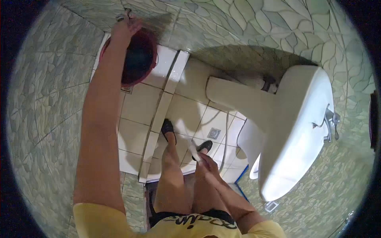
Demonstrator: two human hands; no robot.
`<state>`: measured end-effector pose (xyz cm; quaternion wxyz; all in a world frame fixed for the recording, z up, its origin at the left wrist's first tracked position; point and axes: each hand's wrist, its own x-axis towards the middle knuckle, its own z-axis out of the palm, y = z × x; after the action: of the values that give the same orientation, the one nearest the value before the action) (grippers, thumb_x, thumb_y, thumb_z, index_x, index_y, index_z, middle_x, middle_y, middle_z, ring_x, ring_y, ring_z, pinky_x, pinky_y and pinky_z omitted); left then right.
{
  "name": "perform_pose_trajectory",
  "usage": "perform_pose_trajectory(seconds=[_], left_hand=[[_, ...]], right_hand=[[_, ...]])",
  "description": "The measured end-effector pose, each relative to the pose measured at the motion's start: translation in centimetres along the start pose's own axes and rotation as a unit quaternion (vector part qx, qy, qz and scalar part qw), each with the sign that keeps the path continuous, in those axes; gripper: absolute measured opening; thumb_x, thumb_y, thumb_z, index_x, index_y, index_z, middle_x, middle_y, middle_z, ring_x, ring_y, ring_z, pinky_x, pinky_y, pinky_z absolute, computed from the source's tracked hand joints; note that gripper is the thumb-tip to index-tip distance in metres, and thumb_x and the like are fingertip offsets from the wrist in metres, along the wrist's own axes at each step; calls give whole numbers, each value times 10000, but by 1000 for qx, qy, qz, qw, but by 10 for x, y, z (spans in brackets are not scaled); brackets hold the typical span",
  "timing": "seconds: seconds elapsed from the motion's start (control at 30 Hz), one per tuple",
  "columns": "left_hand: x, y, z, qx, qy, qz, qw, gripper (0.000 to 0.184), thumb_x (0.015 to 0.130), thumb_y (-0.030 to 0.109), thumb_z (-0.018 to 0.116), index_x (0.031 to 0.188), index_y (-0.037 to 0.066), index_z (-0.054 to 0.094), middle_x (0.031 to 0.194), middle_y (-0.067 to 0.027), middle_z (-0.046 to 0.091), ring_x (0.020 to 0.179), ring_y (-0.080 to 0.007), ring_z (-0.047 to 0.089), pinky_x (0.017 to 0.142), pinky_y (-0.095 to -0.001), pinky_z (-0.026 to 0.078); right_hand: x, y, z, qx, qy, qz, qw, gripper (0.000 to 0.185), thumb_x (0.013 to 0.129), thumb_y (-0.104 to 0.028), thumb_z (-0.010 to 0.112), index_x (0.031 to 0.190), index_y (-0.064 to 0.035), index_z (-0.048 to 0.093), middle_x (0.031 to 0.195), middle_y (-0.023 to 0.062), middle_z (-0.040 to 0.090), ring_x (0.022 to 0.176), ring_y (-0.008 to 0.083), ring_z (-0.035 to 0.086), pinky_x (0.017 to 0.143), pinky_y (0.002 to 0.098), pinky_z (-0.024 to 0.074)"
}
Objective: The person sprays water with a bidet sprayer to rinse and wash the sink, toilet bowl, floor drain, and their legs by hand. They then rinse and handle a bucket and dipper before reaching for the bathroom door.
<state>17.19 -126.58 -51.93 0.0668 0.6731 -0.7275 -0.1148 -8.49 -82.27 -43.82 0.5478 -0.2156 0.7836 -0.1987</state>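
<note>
My left arm reaches far forward, and my left hand (125, 28) is closed at a small metal tap (124, 16) on the tiled wall. Below that hand stands a dark red bucket (154, 59), its inside dark; I cannot make out how full it is. My right hand (208, 163) is lowered in front of my right leg. Its fingers are wrapped round a slim white sprayer (193, 150), which is blurred and points forward and left toward the floor. A pale hose (226, 137) hangs down near this hand.
A white washbasin (295, 139) with a metal faucet (330, 123) juts out at right, above its pedestal (238, 93). A raised tiled curb (161, 113) separates the bucket's side from my feet. Floor drains (214, 133) show in the tiles. My feet wear dark shoes (168, 127).
</note>
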Motion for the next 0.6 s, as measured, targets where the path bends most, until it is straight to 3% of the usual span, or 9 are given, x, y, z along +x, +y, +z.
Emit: perform_pose_trajectory(seconds=[0.03, 0.1, 0.13, 0.23, 0.3, 0.33, 0.43, 0.5, 0.6], left_hand=[[-14, 0, 2, -254, -11, -70, 965, 500, 827, 253, 557, 1285, 130, 398, 1204, -187, 489, 919, -312, 598, 741, -404, 508], [-51, 1, 7, -690, -40, -200, 694, 535, 811, 244, 585, 1293, 136, 380, 1222, -188, 465, 960, -304, 584, 755, -407, 505], [-77, -6, 31, -450, 30, -50, 891, 509, 828, 249, 565, 1289, 140, 378, 1216, -171, 468, 959, -305, 583, 741, -407, 509], [-200, -6, 75, -653, -178, -329, 659, 468, 869, 357, 500, 1252, 102, 415, 1265, -82, 451, 903, -328, 592, 663, -407, 506], [-285, -19, 99, -631, -269, -409, 602, 485, 900, 413, 404, 1266, 95, 396, 1178, -68, 521, 887, -314, 600, 621, -360, 503], [-319, -4, 92, -576, -262, -450, 631, 492, 898, 424, 396, 1264, 96, 396, 1098, -70, 576, 884, -305, 605, 617, -368, 496], [-380, -26, 141, -668, -346, -452, 479, 505, 873, 409, 468, 1258, 90, 404, 1036, -75, 605, 872, -266, 611, 626, -335, 490], [-343, 44, 97, -612, -275, -449, 590, 446, 850, 361, 532, 1194, 85, 465, 1009, -75, 609, 841, -209, 612, 624, -291, 485], [-289, 82, 90, -686, -207, -373, 590, 350, 825, 329, 567, 1085, 95, 540, 943, -51, 612, 772, -145, 592, 614, -274, 476]], right_hand=[[4, -5, 4, -36, -12, 17, 999, 370, 842, -171, 584, 1169, -18, 504, 1016, 68, 560, 908, 127, 507, 794, 263, 397], [14, -43, 5, 96, 85, 86, 988, 336, 852, -164, 570, 1142, 1, 525, 1035, 70, 561, 909, 117, 505, 770, 248, 412], [19, -44, 6, 134, 108, 39, 984, 328, 855, -166, 566, 1133, 5, 533, 1029, 69, 565, 903, 111, 503, 759, 242, 416], [46, -13, 20, 188, 88, -144, 968, 318, 868, -156, 544, 1142, 5, 545, 944, 56, 586, 819, 88, 504, 678, 215, 428], [40, -41, 14, 138, 77, -196, 968, 340, 863, -147, 548, 1168, 2, 529, 915, 45, 586, 772, 82, 499, 659, 213, 424], [42, -55, 10, 83, 65, -247, 963, 364, 858, -138, 552, 1194, -1, 513, 887, 34, 587, 724, 76, 494, 639, 210, 420], [62, -122, -10, 180, 132, -174, 959, 358, 905, -175, 494, 1236, -40, 485, 816, 15, 567, 636, 57, 466, 550, 195, 394], [79, -135, -9, 244, 101, -191, 945, 358, 903, -171, 496, 1238, -45, 482, 799, 11, 561, 621, 56, 466, 543, 198, 403], [67, -115, 14, 253, -14, -179, 951, 348, 886, -129, 520, 1223, -44, 500, 780, 12, 562, 607, 60, 468, 550, 193, 410]])
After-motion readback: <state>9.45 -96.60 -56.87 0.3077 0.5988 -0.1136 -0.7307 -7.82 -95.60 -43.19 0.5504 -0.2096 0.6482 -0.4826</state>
